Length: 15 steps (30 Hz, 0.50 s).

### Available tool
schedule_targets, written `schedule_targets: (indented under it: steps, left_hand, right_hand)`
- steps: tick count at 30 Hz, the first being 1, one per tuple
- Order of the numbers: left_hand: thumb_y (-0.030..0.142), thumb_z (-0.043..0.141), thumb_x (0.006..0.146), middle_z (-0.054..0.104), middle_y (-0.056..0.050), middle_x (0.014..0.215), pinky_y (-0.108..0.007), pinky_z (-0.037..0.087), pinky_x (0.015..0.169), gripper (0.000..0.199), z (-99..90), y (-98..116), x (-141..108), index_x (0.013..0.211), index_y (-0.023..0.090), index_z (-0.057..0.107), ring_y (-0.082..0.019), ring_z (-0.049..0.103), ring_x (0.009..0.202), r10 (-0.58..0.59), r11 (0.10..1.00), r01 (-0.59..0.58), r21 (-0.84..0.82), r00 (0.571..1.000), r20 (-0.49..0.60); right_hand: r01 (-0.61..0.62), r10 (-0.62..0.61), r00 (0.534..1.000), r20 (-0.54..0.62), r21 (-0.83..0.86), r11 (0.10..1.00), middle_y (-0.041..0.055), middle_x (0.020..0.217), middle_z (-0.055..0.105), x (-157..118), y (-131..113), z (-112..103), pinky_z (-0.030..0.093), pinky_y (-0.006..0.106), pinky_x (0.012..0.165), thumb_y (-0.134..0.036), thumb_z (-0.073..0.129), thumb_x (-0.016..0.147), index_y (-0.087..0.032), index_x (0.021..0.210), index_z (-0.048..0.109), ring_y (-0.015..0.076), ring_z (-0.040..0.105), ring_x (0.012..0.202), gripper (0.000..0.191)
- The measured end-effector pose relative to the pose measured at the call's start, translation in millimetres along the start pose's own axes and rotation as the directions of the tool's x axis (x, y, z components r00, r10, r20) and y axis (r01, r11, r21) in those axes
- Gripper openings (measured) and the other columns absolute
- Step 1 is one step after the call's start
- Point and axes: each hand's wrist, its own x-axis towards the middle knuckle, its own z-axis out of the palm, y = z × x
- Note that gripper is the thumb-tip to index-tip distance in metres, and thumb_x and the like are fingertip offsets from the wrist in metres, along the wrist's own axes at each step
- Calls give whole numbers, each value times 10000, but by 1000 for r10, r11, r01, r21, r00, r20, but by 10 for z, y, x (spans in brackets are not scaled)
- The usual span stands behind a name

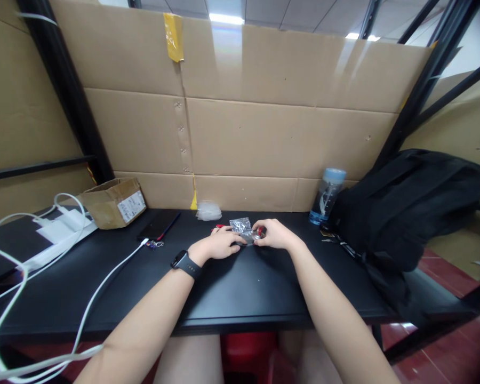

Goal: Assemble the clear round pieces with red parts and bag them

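Observation:
A crinkled clear plastic bag [240,226] lies on the black table between my two hands. My left hand [220,244], with a dark watch on its wrist, lies low over the table. Its fingers are stretched out, and the fingertips touch the near left side of the bag. My right hand [277,233] is curled at the bag's right side, fingers and thumb around a small red object [261,231] whose kind I cannot make out. Another bit of red [220,226] shows just behind my left fingers, mostly hidden by them.
Behind my hands sits a stack of clear plastic pieces [208,210]. To the left are a phone [159,226], a cardboard box [114,202] and white cables [100,290]. A water bottle [327,196] and a black backpack [408,208] stand right. A cardboard wall [240,138] closes the back.

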Motion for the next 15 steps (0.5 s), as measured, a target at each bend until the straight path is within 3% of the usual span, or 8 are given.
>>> schedule_targets:
  steps: [4, 9, 12, 15]
  left_hand:
    - [307, 462, 958, 581, 5, 1431, -559, 292, 1149, 376, -9, 13, -1, 1293, 365, 622, -328, 311, 1461, 4, 999, -3, -33, 1000, 15]
    - [309, 468, 960, 484, 30, 1519, -571, 276, 1148, 413, -17, 27, -18, 1323, 450, 605, -321, 349, 1430, 9, 1000, -9, 18, 999, 33]
    - [312, 461, 963, 499, 27, 1503, -563, 280, 1143, 418, -23, 18, -27, 1320, 475, 605, -299, 390, 1398, -1, 999, 1, 35, 1000, 27]
    - [288, 422, 974, 490, 64, 1523, -588, 223, 1167, 443, -35, -1, -24, 1342, 476, 584, -300, 317, 1456, -9, 1000, 8, 26, 998, 60]
  right_hand:
    - [20, -24, 997, 70, 56, 998, 13, 909, 740, -13, -15, -29, 472, 238, 712, -364, 843, 644, -224, 986, 731, 171, 677, 777, 386]
    - [45, -60, 987, 147, 100, 994, -15, 808, 732, -31, -109, -37, 456, 230, 663, -458, 853, 639, -234, 939, 726, 169, 674, 742, 396]
    - [34, -43, 988, 148, 66, 997, -13, 781, 731, -31, -145, -10, 455, 234, 662, -458, 855, 633, -228, 890, 724, 177, 674, 750, 368]
    - [17, -24, 991, 128, 54, 998, -1, 800, 739, -26, -140, 8, 461, 237, 674, -438, 848, 643, -224, 898, 721, 183, 681, 769, 356]
